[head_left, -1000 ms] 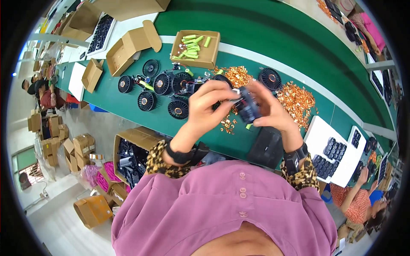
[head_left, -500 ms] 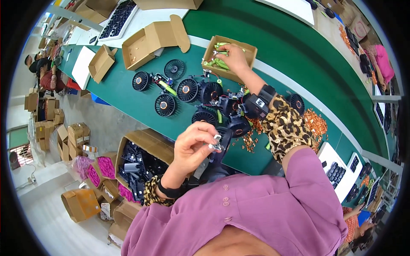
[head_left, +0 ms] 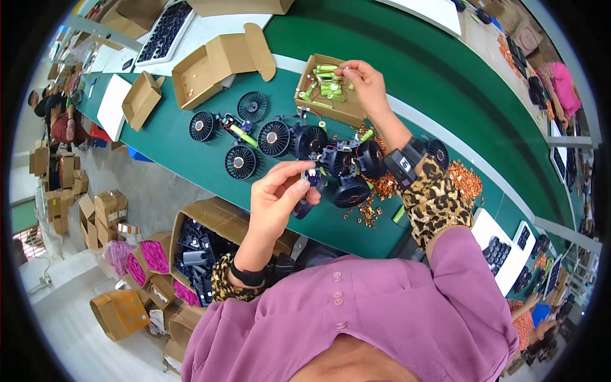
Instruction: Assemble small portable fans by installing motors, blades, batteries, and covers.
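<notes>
My left hand [head_left: 273, 197] is closed, pinching a small dark circuit board [head_left: 312, 176] with a white connector between thumb and fingers, above the near side of the green table. Part of a black fan shows just below those fingers; whether it is joined to the board is unclear. My right hand [head_left: 369, 89] is over the right rim of a cardboard box [head_left: 347, 114] of green cylindrical batteries [head_left: 328, 86]. Its thumb and forefinger are pinched together on something too small to name. Beyond my left hand lie several black round fans [head_left: 274, 139], some wired to boards and batteries.
Copper-coloured small parts [head_left: 464, 183] lie heaped right of the fans. Opened cardboard boxes [head_left: 197, 76] stand at the far left of the table [head_left: 191, 156]. A large carton [head_left: 219, 213] of black plastic parts is below the table's edge. Other people work at both sides.
My right hand has risen out of the batteries to the box's right edge. My left hand has moved slightly up and left, turning the piece it holds.
</notes>
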`<act>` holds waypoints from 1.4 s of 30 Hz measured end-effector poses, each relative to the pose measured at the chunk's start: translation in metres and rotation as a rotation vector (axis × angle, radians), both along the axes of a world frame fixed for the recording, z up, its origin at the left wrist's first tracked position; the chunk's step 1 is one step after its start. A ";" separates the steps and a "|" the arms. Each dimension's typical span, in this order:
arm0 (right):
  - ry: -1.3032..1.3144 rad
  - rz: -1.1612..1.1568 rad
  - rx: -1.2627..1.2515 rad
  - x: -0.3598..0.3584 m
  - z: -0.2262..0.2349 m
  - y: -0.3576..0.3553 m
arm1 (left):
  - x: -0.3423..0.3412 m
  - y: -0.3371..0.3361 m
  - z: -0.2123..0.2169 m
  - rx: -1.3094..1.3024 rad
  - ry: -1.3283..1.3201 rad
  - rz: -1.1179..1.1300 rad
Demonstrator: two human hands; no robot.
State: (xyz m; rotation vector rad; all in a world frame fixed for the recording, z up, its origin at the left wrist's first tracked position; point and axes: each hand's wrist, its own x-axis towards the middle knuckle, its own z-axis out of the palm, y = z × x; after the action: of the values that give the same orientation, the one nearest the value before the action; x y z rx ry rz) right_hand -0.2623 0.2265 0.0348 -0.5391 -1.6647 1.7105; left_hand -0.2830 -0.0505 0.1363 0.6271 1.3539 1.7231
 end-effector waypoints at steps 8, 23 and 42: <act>0.039 0.027 -0.095 0.043 0.028 0.011 | 0.017 0.037 0.009 -0.046 0.024 -0.004; 0.068 0.292 -0.448 0.150 0.106 -0.047 | 0.048 0.087 0.015 0.059 0.096 0.026; 0.149 0.072 -0.624 0.227 0.145 -0.093 | 0.103 0.120 0.034 0.349 0.820 -0.084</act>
State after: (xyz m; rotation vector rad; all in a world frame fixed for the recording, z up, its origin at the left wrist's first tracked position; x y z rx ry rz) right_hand -0.0349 0.1333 0.1797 -0.6162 -1.0378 2.2666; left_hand -0.1801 0.0696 0.1704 1.6966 1.5123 1.7085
